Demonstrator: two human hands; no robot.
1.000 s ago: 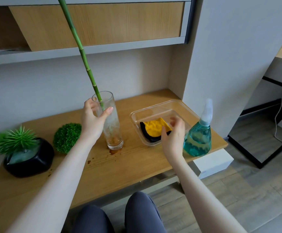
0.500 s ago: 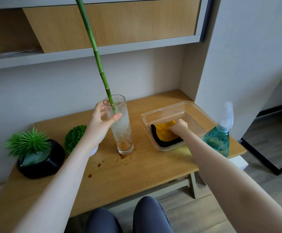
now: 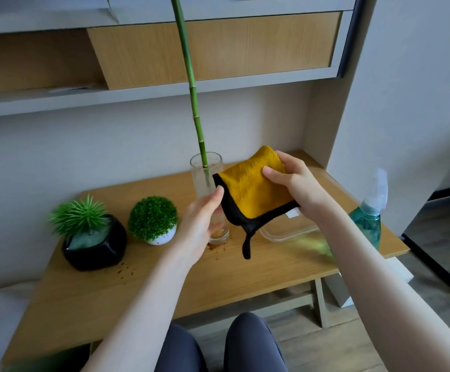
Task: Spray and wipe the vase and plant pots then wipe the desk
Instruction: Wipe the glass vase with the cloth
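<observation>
A tall glass vase [image 3: 205,167] with a green bamboo stem [image 3: 191,84] stands mid-desk, brown residue at its base. My left hand [image 3: 201,224] holds the vase's lower half, thumb up beside the cloth. My right hand [image 3: 293,186] pinches a yellow cloth with black edging [image 3: 250,194], lifted just right of the vase. A black pot with a spiky plant [image 3: 95,245] and a white pot with a green ball plant [image 3: 162,237] sit to the left. A teal spray bottle [image 3: 366,224] stands at the right end of the wooden desk [image 3: 164,285].
A clear plastic container [image 3: 293,232] lies under the raised cloth. Brown specks [image 3: 127,271] dot the desk near the black pot and the vase. A shelf with a wooden panel [image 3: 213,49] hangs overhead. A wall [image 3: 406,89] bounds the right side. My knees [image 3: 218,347] are below.
My right hand has lifted the yellow cloth out of the container and brought it up beside the vase. My left hand has slid down from the vase's rim to its lower half.
</observation>
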